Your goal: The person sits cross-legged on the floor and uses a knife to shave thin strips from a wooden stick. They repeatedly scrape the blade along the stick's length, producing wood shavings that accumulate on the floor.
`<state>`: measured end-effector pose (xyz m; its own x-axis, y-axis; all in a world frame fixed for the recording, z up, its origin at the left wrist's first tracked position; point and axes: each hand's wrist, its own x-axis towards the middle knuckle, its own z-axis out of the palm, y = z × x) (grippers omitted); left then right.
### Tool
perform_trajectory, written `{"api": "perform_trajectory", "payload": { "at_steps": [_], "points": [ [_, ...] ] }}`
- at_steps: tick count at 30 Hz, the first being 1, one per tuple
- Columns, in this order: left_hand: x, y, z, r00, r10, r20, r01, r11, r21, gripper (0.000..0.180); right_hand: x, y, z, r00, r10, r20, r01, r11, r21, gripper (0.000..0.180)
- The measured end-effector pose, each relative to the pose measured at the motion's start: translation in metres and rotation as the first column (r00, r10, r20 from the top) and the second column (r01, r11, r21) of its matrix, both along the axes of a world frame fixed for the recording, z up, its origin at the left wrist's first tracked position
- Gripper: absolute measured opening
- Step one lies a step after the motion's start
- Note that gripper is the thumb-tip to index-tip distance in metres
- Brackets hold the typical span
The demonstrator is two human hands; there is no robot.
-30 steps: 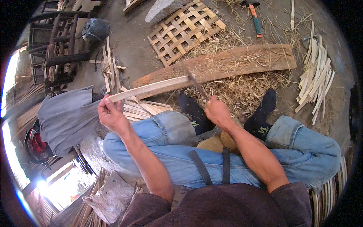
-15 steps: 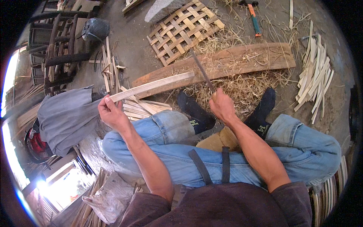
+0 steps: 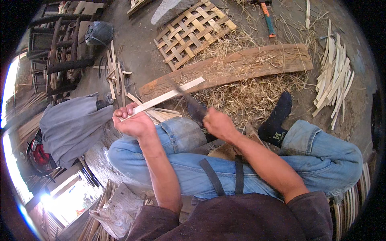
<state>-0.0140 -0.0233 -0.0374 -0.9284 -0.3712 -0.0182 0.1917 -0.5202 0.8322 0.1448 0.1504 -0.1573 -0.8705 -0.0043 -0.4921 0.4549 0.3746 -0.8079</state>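
A pale flat bamboo strip [image 3: 167, 96] slants up and right from my left hand [image 3: 137, 123], whose fingers are curled round its lower end with the palm turned up. The strip's far end lies over a long brown wooden plank [image 3: 245, 64]. My right hand [image 3: 219, 126] is closed round the handle of a knife [image 3: 194, 107]. Its dark blade, smeared by motion, crosses the strip near the middle; whether it touches the strip I cannot tell. The knife's handle is mostly hidden in my fist.
Curly shavings [image 3: 257, 90] surround the plank and my feet. Beyond lie a woven lattice panel [image 3: 195, 34], a grey stone [image 3: 171, 9] and a hammer [image 3: 268, 20]. Cut strips are heaped at right [image 3: 335, 76]. A grey cloth [image 3: 78, 124] and dark wooden frames [image 3: 72, 48] stand at left.
My left hand has turned palm up and shifted slightly right and down with the strip. My right hand has drawn back left and down, bringing the knife blade across the strip.
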Motion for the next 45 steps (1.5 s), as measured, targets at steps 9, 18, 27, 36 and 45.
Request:
{"api": "perform_trajectory", "payload": {
  "at_steps": [9, 18, 27, 36, 45],
  "points": [
    [-0.019, -0.029, -0.019, 0.939, 0.257, 0.23, -0.265, 0.964, 0.006, 0.018, 0.001, 0.024, -0.02, 0.998, -0.047, 0.049, 0.041, 0.991, 0.129, 0.033],
    [-0.019, -0.029, -0.016, 0.934, 0.263, 0.244, -0.274, 0.961, 0.015, 0.019, -0.002, 0.032, -0.021, 0.998, -0.033, 0.057, 0.023, 0.985, 0.169, 0.03],
    [-0.015, -0.023, -0.012, 0.938, 0.251, 0.241, -0.263, 0.965, 0.019, 0.019, -0.001, 0.028, -0.041, 0.996, 0.047, -0.07, -0.028, 0.967, 0.253, 0.032],
    [-0.013, -0.011, -0.004, 0.944, 0.256, 0.21, -0.265, 0.964, 0.012, 0.021, 0.003, 0.041, -0.025, 0.999, 0.031, 0.012, -0.034, 0.953, 0.302, 0.031],
    [-0.008, -0.006, -0.006, 0.981, 0.155, 0.115, -0.16, 0.987, 0.03, 0.03, 0.009, 0.053, -0.033, 1.0, -0.021, -0.002, 0.02, 0.953, 0.302, 0.028]
  ]
}}
